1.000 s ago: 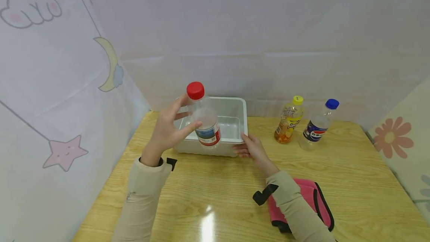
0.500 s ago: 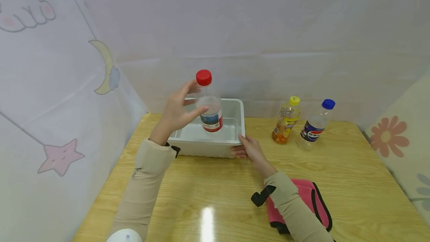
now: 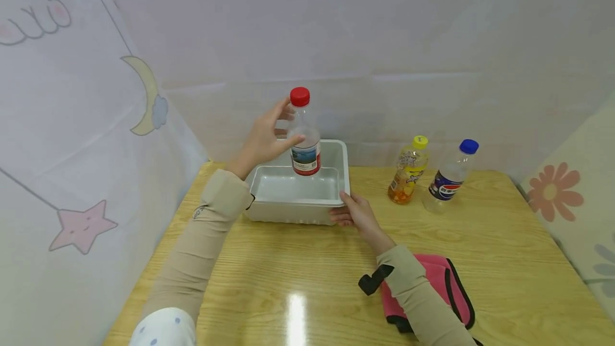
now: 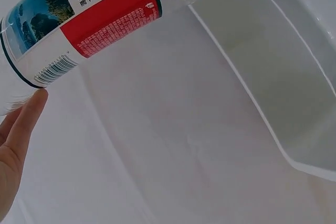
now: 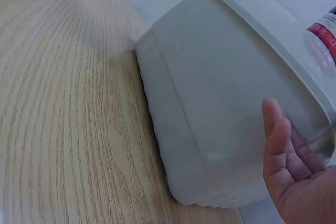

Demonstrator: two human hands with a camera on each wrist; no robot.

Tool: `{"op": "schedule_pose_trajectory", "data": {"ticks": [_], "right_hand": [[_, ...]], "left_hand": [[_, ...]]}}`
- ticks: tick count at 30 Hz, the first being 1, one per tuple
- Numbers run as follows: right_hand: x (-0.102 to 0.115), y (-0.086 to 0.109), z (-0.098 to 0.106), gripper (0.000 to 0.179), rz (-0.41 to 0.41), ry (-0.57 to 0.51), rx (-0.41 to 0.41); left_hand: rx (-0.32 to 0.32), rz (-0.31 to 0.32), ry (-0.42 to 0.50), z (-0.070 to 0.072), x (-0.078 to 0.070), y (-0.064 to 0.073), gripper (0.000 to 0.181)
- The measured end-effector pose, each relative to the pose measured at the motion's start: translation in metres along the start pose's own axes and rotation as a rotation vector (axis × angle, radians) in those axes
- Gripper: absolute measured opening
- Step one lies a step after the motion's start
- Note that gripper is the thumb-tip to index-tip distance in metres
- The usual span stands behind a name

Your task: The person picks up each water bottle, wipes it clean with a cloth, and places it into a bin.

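An uncapped-looking view is not the case: a clear plastic bottle [image 3: 306,157] with a red cap stands nearly upright in the air over the light grey plastic bin [image 3: 288,212]. My left hand [image 3: 263,140] grips it from the left, thumb in front, fingers behind. In the left wrist view the bottle [image 4: 100,14] shows a red and white label with a barcode. At the bin's front right corner, my right hand [image 3: 360,217] holds the rim, thumb on top and fingers against the outer wall. The right wrist view shows those fingers [image 5: 278,150]; the thumb is hidden there.
Right of the bin stand a yellow-capped bottle [image 3: 408,172] with orange at its base and a blue-capped bottle [image 3: 447,183]. A pink cloth item [image 3: 439,282] with black edging lies under the right forearm. Printed curtains [image 3: 384,41] border the wooden table [image 3: 269,271].
My left hand has carried the red-capped bottle up and to the right, from the bin's front edge to over its inside. The right hand keeps its hold on the rim.
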State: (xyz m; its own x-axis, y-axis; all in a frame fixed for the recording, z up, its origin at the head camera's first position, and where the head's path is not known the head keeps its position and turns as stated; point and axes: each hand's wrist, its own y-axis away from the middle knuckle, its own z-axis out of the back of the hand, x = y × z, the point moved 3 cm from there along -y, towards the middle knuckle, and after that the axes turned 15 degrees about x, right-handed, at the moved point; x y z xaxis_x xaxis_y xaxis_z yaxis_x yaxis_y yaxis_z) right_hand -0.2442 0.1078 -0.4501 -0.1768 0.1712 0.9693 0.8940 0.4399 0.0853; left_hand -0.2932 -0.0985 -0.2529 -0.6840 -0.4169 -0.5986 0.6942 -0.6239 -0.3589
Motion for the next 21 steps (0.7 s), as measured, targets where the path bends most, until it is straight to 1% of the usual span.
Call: {"op": "schedule_pose_trajectory", "data": {"ticks": [2,5,9,12,14,18,21], "right_hand": [[0.0,0.0,-0.001,0.062,0.009,0.003,0.001],[-0.001,-0.001,0.0,0.057,-0.019,-0.001,-0.02],[-0.004,-0.003,0.002,0.052,-0.075,0.004,-0.052],[-0.005,-0.003,0.001,0.053,-0.084,0.009,-0.049],[-0.005,-0.003,0.0,0.053,-0.085,0.006,-0.049],[-0.005,0.0,-0.002,0.053,-0.076,0.003,-0.05],[-0.002,0.002,-0.004,0.051,-0.08,0.013,-0.051]], "left_hand": [[0.025,0.034,-0.009,0.001,0.005,-0.004,0.075],[0.077,0.091,-0.017,-0.001,0.011,-0.011,0.067],[0.179,0.181,-0.035,-0.008,0.02,-0.019,0.061],[0.257,0.23,-0.047,-0.015,0.027,-0.024,0.062],[0.293,0.254,-0.055,-0.019,0.031,-0.025,0.059],[0.336,0.297,-0.052,-0.024,0.041,-0.026,0.057],[0.348,0.314,-0.028,-0.027,0.047,-0.024,0.058]]}}
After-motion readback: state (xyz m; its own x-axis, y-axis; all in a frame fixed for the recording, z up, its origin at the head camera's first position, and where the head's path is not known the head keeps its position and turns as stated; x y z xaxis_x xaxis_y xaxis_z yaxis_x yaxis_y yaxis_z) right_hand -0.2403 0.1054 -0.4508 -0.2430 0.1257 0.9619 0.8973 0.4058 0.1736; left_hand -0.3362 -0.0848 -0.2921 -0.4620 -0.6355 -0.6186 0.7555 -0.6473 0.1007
